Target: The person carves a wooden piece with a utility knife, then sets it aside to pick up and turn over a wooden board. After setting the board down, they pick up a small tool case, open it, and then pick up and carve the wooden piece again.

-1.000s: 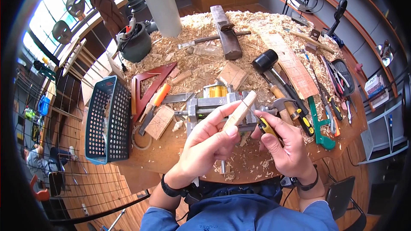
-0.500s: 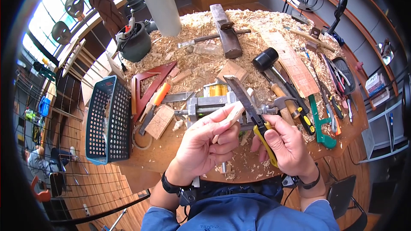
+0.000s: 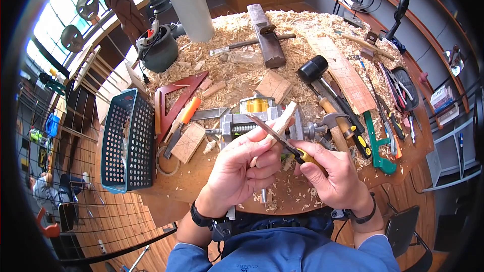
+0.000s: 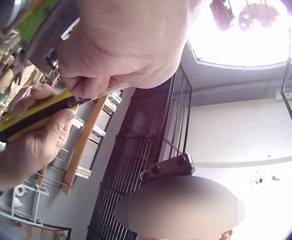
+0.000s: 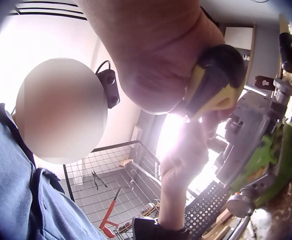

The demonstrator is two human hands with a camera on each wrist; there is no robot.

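Observation:
A pale, narrow piece of wood [image 3: 286, 119] slants up out of my left hand [image 3: 246, 168], held between its thumb and fingers. My right hand [image 3: 337, 176] grips a knife [image 3: 305, 156] by its yellow-and-black handle. The long dark blade [image 3: 269, 130] crosses over the wood close to the left thumb, its tip toward the upper left. In the left wrist view the handle [image 4: 38, 117] lies in the right fist, while the left hand [image 4: 128, 47] hides most of the wood. Both hands are above the near edge of the bench, in front of a metal vise [image 3: 237, 125].
Wood shavings [image 3: 227, 80] cover much of the bench [image 3: 191, 181]. A perforated basket [image 3: 126, 141], red set square [image 3: 181, 98] and orange-handled knife [image 3: 187, 113] lie left. A wooden plane [image 3: 267, 40] sits behind; a black mallet [image 3: 312, 69], a board [image 3: 345, 75] and several tools lie right.
The knife blade, earlier edge-on across the wood, swung up and off it, then came back down across it. The wood dipped and tilts up again; the right hand moved slightly left.

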